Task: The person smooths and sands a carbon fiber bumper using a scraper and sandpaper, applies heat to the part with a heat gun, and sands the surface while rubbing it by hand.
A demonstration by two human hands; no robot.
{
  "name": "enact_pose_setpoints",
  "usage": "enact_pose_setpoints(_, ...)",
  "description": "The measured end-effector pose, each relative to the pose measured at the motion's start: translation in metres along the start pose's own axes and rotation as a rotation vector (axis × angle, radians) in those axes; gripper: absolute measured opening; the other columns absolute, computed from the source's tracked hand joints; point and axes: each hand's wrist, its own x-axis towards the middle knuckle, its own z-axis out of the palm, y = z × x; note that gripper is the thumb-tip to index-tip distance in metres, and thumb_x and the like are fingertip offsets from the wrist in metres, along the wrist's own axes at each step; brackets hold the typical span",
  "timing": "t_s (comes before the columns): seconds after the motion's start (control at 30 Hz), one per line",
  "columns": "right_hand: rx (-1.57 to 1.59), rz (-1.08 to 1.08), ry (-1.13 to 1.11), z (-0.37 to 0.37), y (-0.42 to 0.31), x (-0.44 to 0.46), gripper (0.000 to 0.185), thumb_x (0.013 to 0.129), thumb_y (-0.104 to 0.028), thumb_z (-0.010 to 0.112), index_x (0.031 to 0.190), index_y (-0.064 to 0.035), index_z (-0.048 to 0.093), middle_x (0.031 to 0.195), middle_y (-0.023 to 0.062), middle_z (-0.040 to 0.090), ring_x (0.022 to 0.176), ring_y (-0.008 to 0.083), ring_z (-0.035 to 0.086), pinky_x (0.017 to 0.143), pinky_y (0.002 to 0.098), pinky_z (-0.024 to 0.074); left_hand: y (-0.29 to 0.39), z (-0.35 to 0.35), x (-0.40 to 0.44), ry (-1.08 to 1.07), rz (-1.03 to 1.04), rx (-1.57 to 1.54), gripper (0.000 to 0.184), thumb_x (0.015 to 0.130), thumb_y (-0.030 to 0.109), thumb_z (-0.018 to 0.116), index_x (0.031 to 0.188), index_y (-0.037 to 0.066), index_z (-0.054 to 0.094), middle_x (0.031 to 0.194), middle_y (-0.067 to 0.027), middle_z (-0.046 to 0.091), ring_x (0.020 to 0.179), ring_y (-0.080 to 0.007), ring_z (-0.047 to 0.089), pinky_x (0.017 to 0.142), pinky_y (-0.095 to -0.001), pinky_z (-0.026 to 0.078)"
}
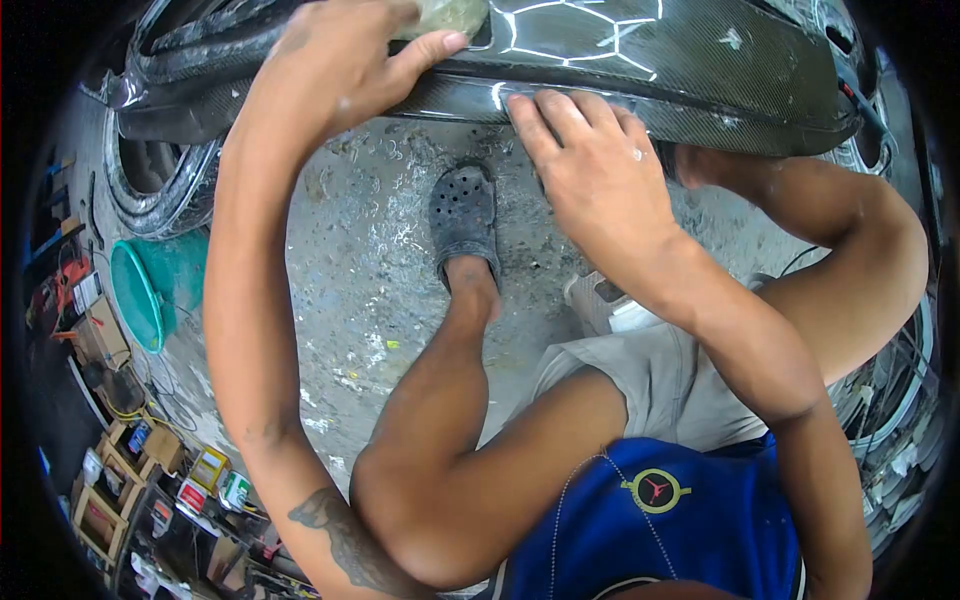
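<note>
A glossy dark carbon-weave panel, shaped like a car bumper, spans the top of the view. My left hand reaches over its left part with the thumb stretched out along the surface. The other fingers are mostly cut off by the upper edge, beside a pale greenish-yellow patch or pad that I cannot make out. Lower down, my right hand rests its outstretched fingers on the panel's near lip, and its thumb is hidden. White reflections of a lamp grid shine on the panel between and above the hands.
Wheel rims sit under the panel's left end. A green bucket stands on the stained concrete floor. Wooden boxes, tins and cables lie at the lower left. My foot in a dark clog is below the panel.
</note>
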Motion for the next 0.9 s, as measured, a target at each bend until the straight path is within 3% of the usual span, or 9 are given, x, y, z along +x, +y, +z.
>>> enact_pose_setpoints(0.03, 0.002, 0.013, 0.0, 0.001, 0.0, 0.001, 0.053, 0.086, -0.017, 0.062, 0.137, -0.0008, 0.06, 0.118, 0.0082, 0.062, 0.108, 0.0233, 0.06, 0.094, 0.0421, 0.0496, -0.001, 0.0, 0.002, -0.353, -0.204, -0.049, 0.048, 0.101, 0.042, 0.061, 0.089, -0.004, 0.069, 0.077, -0.0257, 0.061, 0.069, -0.0424, 0.061, 0.07, -0.0494, 0.048)
enact_pose_setpoints(0.13, 0.016, 0.037, -0.014, 0.005, -0.003, 0.002, 0.052, 0.085, -0.016, 0.062, 0.135, -0.0007, 0.061, 0.118, 0.0085, 0.062, 0.108, 0.0242, 0.059, 0.095, 0.044, 0.0483, -0.004, 0.015, -0.006, -0.219, -0.134, -0.107, 0.063, 0.102, 0.053, 0.055, 0.082, -0.005, 0.067, 0.07, -0.0274, 0.057, 0.068, -0.0454, 0.058, 0.068, -0.0513, 0.044)
enact_pose_setpoints(0.33, 0.021, 0.052, 0.08, 0.021, -0.008, 0.001, 0.051, 0.085, -0.015, 0.062, 0.134, -0.0012, 0.061, 0.119, 0.0089, 0.061, 0.111, 0.0249, 0.057, 0.097, 0.0491, 0.0451, -0.004, 0.02, -0.009, -0.12, -0.056, -0.075, 0.058, 0.103, 0.048, 0.056, 0.081, -0.005, 0.067, 0.072, -0.0276, 0.058, 0.073, -0.047, 0.059, 0.07, -0.0521, 0.045)
enact_pose_setpoints(0.57, -0.1, 0.075, 0.123, 0.033, -0.022, 0.008, 0.051, 0.086, -0.018, 0.061, 0.134, -0.0015, 0.061, 0.122, 0.0092, 0.062, 0.112, 0.0251, 0.056, 0.098, 0.0501, 0.045, -0.003, 0.018, -0.005, -0.149, -0.087, -0.038, 0.058, 0.102, 0.048, 0.056, 0.081, -0.005, 0.068, 0.074, -0.0284, 0.06, 0.076, -0.0477, 0.06, 0.071, -0.0529, 0.046)
enact_pose_setpoints(0.77, 0.012, 0.189, 0.113, 0.021, -0.037, 0.02, 0.053, 0.086, -0.018, 0.06, 0.136, -0.0005, 0.06, 0.121, 0.0101, 0.062, 0.112, 0.0254, 0.057, 0.1, 0.0484, 0.0454, -0.005, 0.018, -0.008, -0.139, -0.118, -0.142, 0.059, 0.102, 0.05, 0.058, 0.086, -0.007, 0.067, 0.072, -0.0274, 0.058, 0.07, -0.0462, 0.056, 0.069, -0.0506, 0.044)
enact_pose_setpoints(0.9, 0.044, 0.06, 0.05, -0.006, -0.015, 0.003, 0.054, 0.086, -0.016, 0.06, 0.137, 0.0013, 0.057, 0.13, 0.0128, 0.06, 0.122, 0.0277, 0.056, 0.105, 0.0465, 0.044, -0.007, 0.015, -0.007, -0.181, -0.212, -0.23, 0.061, 0.101, 0.051, 0.059, 0.086, -0.008, 0.063, 0.072, -0.0268, 0.056, 0.068, -0.0424, 0.054, 0.068, -0.0497, 0.043)
